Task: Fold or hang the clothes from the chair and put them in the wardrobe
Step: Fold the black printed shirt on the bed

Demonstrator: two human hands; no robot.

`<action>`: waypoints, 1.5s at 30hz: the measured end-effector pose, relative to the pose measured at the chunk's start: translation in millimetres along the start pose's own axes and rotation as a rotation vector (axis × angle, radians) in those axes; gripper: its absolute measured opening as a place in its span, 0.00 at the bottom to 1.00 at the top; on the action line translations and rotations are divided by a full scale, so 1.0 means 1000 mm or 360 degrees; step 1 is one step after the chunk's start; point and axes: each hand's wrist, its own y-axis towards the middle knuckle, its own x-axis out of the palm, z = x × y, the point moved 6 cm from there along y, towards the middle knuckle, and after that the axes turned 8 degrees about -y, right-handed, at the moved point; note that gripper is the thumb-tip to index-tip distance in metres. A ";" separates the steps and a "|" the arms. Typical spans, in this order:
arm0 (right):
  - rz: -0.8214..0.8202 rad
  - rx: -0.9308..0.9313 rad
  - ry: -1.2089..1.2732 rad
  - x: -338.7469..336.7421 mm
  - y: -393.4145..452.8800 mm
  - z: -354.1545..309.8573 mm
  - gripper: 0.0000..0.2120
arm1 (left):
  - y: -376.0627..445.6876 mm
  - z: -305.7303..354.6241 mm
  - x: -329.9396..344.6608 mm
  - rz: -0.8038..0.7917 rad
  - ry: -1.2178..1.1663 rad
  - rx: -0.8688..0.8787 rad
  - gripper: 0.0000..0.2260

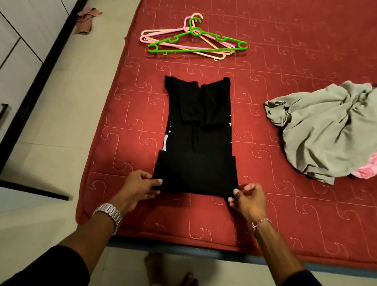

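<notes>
Both hands are pinching the near corners of the black garment [197,142]: left hand [142,186] on the near-left corner, right hand [249,199] on the near-right corner, fingers curled onto the cloth. The garment lies flat on the red bed [324,53], directly ahead of the hands, sleeves already folded in, bottom section doubled over once. My read: mid-fold, next lift carries the near edge away from the body.

Risks:
- The fold is held at the corners only. If they lift unevenly, the middle sags and the tucked sleeves farther out slide loose.
- A fast flip could drag the whole piece along the quilted cover and skew the stack.
- The near edge sits close to the bed's front edge, just ahead of the wrists. Any pull back toward the body drops the hem off the mattress.

Room:
- Beyond the garment's far end there is bare bed before the hangers [193,40], enough for the fold to land, I think.
- Right of the right hand, the pile of clothes [335,133] sits well apart, no snag.
- Left of the left hand, a narrow strip of bed, then the floor, then the wardrobe [5,47]. An open door panel juts in near the left forearm; watch it when turning to stow.
</notes>
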 end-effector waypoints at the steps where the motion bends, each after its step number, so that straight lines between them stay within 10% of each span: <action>1: -0.0016 -0.0034 -0.0018 -0.001 -0.006 0.003 0.15 | -0.005 -0.002 -0.004 0.0017 0.0055 0.0099 0.14; 5: -0.0083 -0.0009 -0.0108 -0.013 -0.034 0.017 0.10 | -0.037 -0.012 0.000 -0.0180 0.0352 0.0499 0.10; 15: -0.0203 0.0088 -0.0064 -0.033 -0.040 -0.040 0.09 | -0.047 0.033 -0.003 -0.0319 0.0172 0.0404 0.17; 27: -0.0092 -0.0229 -0.0398 0.007 0.057 -0.132 0.10 | 0.065 0.099 0.017 0.0202 0.0363 0.0715 0.03; 30: 0.0052 -0.0440 -0.0712 0.020 0.056 -0.132 0.14 | 0.072 0.090 0.017 0.0369 0.0603 0.0825 0.07; 36: 0.0041 -0.1370 -0.1870 0.059 0.010 -0.096 0.35 | 0.035 0.066 0.055 0.0106 0.1952 0.1929 0.30; 45: 0.0101 -0.1500 -0.2226 0.069 0.029 -0.069 0.37 | 0.065 0.043 0.071 0.0068 0.2422 0.1705 0.32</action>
